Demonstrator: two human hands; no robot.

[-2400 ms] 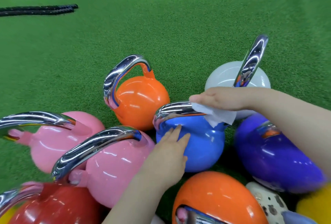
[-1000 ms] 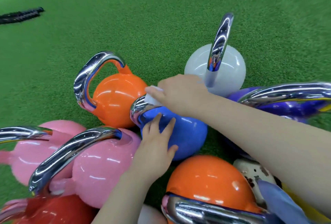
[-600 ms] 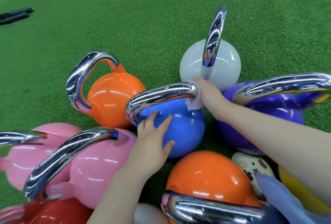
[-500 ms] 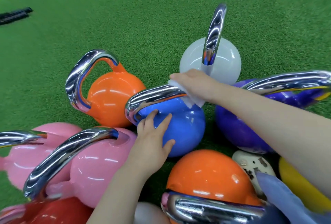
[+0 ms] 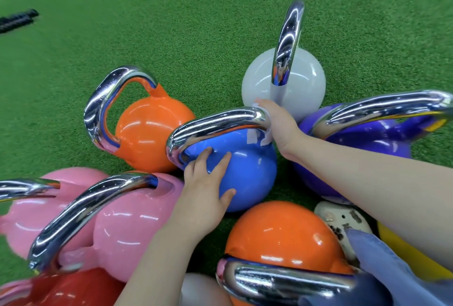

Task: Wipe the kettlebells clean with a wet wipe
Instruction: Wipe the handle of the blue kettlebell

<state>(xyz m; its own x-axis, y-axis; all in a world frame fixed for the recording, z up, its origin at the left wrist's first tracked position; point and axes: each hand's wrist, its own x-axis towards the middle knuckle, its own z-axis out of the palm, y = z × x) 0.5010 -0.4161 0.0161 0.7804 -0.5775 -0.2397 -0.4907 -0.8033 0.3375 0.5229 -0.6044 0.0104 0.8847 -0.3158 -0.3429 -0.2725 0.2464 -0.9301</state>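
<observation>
**Chrome handle gets the wipe, blue bell held steady**

Chrome is where the work is at this moment. The blue kettlebell (image 5: 247, 171) stands in the middle of a tight cluster on the green turf (image 5: 196, 24). The person's right hand (image 5: 279, 122) is curled round the right end of its chrome handle (image 5: 215, 124), with the wet wipe (image 5: 266, 135) pinched between palm and metal; only white scraps of it show below the bend. The left hand (image 5: 206, 193) lies flat on the near left side of the ball, fingers spread and straight, bracing it.

Neighbours crowd in: an orange kettlebell (image 5: 152, 131) to the left, a white kettlebell (image 5: 301, 85) just behind the wiping hand, a purple kettlebell (image 5: 362, 144) to the right, a pink kettlebell (image 5: 127, 227) near left, and a second orange one (image 5: 284, 232) in the foreground.

The risk I see is in the squeeze. The wiping hand sits in the gap between the blue bell and the white and purple ones; if the blue bell rocks under the pull, knuckles could be caught against a neighbour. The wipe is bunched small, so it may tear or slip out on the slick metal. The far side of the ball is hidden and could easily be missed.
</observation>
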